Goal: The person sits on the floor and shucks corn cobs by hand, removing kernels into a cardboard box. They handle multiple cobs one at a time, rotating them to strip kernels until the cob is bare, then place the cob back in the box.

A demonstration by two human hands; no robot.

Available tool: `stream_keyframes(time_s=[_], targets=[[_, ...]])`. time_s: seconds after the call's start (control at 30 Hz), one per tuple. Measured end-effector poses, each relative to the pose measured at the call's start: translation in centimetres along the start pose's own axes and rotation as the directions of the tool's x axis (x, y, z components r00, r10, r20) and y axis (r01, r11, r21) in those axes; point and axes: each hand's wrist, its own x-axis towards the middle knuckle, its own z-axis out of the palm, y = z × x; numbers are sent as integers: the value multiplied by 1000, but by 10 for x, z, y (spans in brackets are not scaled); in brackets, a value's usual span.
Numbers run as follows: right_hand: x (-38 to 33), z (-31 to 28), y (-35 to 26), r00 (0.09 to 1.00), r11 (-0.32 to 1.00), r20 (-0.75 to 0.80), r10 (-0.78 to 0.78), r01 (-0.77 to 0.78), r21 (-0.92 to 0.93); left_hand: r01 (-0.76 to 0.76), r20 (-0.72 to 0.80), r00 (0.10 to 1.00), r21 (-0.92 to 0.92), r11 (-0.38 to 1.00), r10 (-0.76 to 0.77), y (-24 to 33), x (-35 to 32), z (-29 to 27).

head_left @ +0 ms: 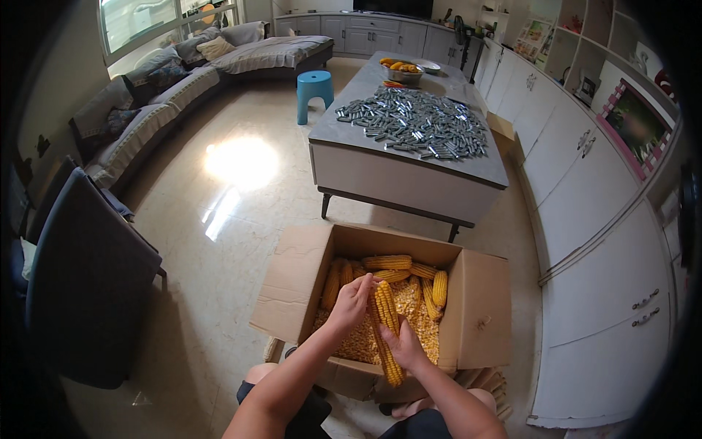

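Note:
A long yellow corn cob is held slantwise above an open cardboard box. My right hand is wrapped round its lower part, thumb along the near side. At the cob's upper end, my left hand is closed with its fingertips pressed against it; the exact grip is partly hidden. Inside the box, loose corn kernels cover the bottom. Several more cobs lie on them along the far wall and both sides.
Beyond the box stands a grey table bearing a heap of small shiny metal-looking cylinders and a bowl of yellow-orange things. A blue stool is left of it, a dark chair at near left. White cabinets line the right.

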Motion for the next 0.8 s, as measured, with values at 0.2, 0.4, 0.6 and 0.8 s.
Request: stream_keyframes(time_s=[0.2, 0.4, 0.6, 0.8], targets=[[3, -1, 25, 999, 999, -20, -30, 30, -15, -35, 44, 999, 211, 977, 26, -6, 4, 3], [-1, -3, 25, 999, 999, 22, -36, 36, -2, -111, 50, 994, 264, 958, 102, -17, 6, 0], [3, -10, 20, 982, 975, 152, 108, -135, 176, 206, 242, 955, -114, 972, -173, 15, -4, -3], [0, -6, 24, 993, 998, 104, -63, 63, 9, -144, 218, 971, 183, 973, 103, -2, 1, -1]])
